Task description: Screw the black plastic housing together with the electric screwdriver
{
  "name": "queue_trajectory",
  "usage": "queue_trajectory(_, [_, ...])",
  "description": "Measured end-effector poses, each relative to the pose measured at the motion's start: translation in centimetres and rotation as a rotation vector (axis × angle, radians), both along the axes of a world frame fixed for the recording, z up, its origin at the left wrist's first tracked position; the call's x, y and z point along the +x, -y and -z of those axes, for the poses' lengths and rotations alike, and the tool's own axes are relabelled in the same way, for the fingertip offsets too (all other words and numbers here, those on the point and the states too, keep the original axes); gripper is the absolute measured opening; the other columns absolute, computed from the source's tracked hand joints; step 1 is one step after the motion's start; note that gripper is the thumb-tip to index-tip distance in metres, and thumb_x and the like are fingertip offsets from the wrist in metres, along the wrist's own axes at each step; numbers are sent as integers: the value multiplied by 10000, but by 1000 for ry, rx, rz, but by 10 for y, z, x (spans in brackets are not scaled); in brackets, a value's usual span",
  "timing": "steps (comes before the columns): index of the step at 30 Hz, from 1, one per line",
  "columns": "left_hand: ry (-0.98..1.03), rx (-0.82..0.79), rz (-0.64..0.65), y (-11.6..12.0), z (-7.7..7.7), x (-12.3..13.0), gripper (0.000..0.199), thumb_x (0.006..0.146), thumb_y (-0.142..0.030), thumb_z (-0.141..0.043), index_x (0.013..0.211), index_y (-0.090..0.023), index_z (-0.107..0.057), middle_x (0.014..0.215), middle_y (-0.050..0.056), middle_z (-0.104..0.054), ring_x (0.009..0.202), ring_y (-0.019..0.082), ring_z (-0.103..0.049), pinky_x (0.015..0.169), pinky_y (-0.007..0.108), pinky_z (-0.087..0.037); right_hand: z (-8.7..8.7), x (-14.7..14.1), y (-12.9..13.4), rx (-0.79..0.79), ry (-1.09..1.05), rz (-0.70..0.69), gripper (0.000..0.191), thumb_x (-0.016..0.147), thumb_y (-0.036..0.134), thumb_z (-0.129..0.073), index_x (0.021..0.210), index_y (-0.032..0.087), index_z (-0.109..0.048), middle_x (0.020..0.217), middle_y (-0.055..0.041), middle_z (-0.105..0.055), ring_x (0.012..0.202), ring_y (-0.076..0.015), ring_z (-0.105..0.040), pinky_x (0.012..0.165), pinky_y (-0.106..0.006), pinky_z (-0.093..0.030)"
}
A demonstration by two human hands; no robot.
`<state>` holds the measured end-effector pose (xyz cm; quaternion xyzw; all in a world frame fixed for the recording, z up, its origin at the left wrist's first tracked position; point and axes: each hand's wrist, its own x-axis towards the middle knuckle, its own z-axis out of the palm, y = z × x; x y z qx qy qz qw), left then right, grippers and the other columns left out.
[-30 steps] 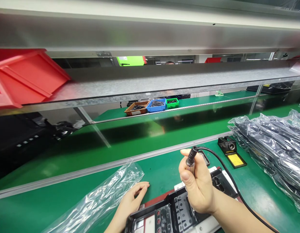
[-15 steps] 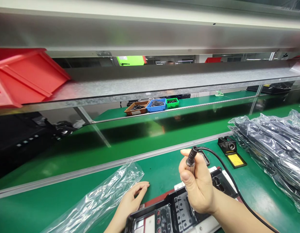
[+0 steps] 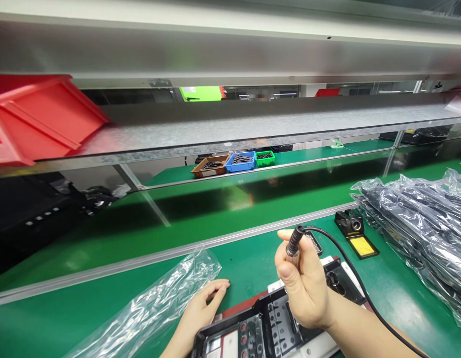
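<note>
- Item in use: a soldering iron (image 3: 294, 240) with a ribbed black grip and a metal collar; its tip end is hidden in the fist. A black cord (image 3: 368, 298) rises from the top of the grip, arcs right and runs off the lower edge of the view.
- Right hand (image 3: 305, 283): clamped on the soldering iron, which is held upright and tilted, above a black plastic casing (image 3: 253, 323). Forearm enters from the lower right.
- Left hand (image 3: 200, 311): apart from the right, palm down, fingers lightly curled on the green surface (image 3: 249, 263), just beside the casing and a clear plastic bag (image 3: 148, 308).
- Nearby: an iron stand with a yellow sponge (image 3: 359, 233); stacked items in dark film bags (image 3: 413, 233).
- Beyond: brown (image 3: 210, 166), blue (image 3: 240, 161) and green (image 3: 265, 158) trays holding dark parts, on a further bench.
</note>
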<state>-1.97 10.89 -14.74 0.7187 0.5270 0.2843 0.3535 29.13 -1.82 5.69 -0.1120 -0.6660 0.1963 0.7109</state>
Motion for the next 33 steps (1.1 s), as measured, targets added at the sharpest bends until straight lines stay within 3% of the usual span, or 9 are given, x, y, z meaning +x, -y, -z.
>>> queue_trajectory(10, [4, 23, -9, -1, 5, 0, 364, 977, -520, -656, 1051, -167, -706, 1234, 97, -700, 1163, 248, -665, 1051, 493, -570, -1, 0, 2, -6, 10, 24, 294, 1265, 371, -387, 1542, 270, -389, 863, -7, -430, 633, -130, -395, 553, -221, -331])
queue_trajectory(33, [-12, 15, 8, 2, -2, 1, 419, 978, -570, -628, 1070, -169, -706, 1244, 103, -699, 1178, 255, -662, 1066, 506, -561, 0, -1, 2, -11, -3, 1, 292, 1269, 377, -401, 1551, 303, -396, 858, 3, -420, 634, -118, -380, 560, -216, -318])
